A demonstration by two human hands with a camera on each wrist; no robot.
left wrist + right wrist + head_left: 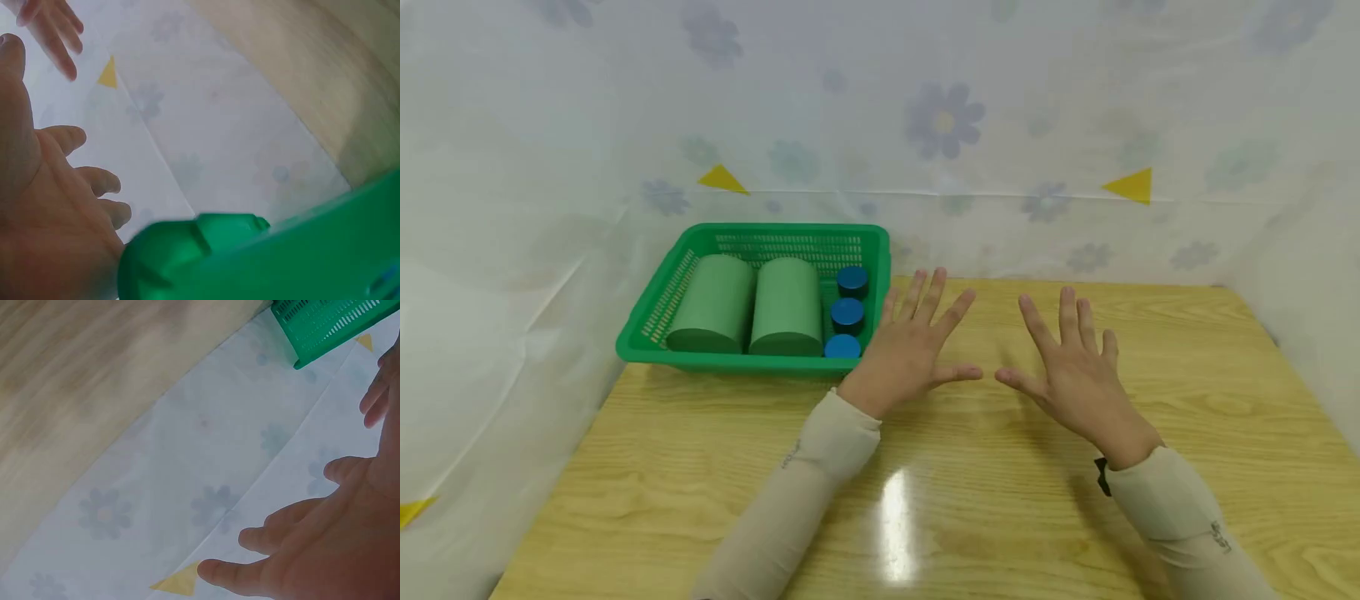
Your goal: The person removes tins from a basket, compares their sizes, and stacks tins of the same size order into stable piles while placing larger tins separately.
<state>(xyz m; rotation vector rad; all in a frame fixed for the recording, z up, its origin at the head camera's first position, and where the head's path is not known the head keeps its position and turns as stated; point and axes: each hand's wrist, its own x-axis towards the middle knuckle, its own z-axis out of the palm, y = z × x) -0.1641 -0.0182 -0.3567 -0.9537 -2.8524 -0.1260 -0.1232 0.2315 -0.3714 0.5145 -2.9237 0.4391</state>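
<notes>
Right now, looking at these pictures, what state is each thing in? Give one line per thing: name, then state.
Left hand: open, fingers spread, holding nothing
Right hand: open, fingers spread, holding nothing
Green basket: upright, uncovered, loaded, on the table
Two green cylinders: lying side by side in the basket
Three blue-topped items: tops facing up, in a row beside the cylinders

The head view looked forward and down from above the hands (pixel 898 358), taking in the wooden surface (pixel 1000 500) and the flowered sheet (pixel 1037 100) behind. Both wrist views, close beside the hands, faced that sheet at a tilt; all three shared the green basket (pixel 700 359), nearest in the left wrist's.
</notes>
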